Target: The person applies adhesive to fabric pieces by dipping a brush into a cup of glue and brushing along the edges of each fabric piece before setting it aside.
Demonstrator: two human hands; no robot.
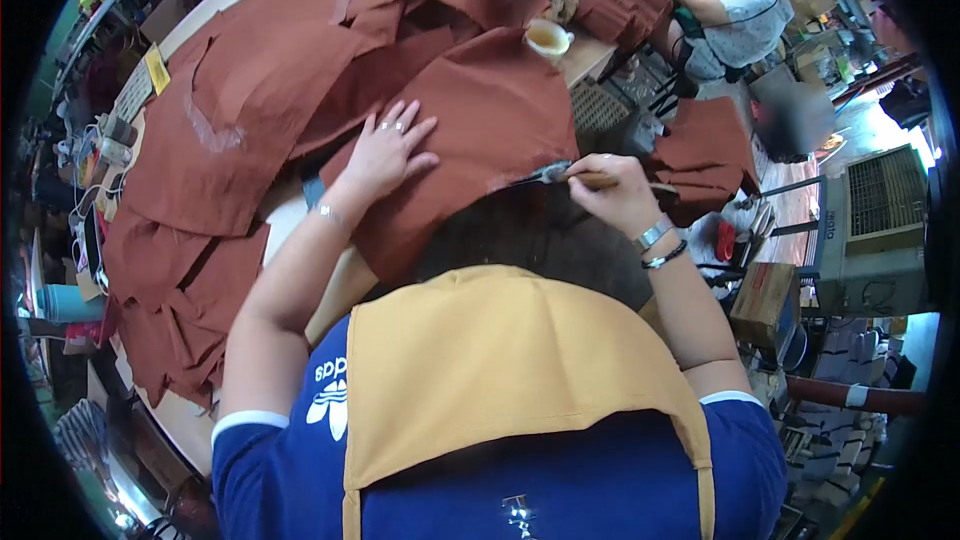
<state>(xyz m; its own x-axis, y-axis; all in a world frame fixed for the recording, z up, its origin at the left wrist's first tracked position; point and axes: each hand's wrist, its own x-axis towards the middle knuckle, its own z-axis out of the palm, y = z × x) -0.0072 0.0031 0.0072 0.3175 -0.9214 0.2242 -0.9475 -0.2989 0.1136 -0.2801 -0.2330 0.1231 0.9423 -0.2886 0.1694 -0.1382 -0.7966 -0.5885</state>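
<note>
My left hand lies flat with its fingers spread on a rust-brown cloth piece. In my right hand is a brush with a wooden handle, its dark tip touching the cloth's lower right edge. Below that edge a dark surface shows. A cup of yellowish liquid stands beyond the cloth, near the table's edge. More rust-brown cloth is heaped to the left and behind.
Another person sits at the upper right. Brown cloth pieces lie to the right of my right hand. A cardboard box and a grey machine are at the far right. A yellow strip lies at the left.
</note>
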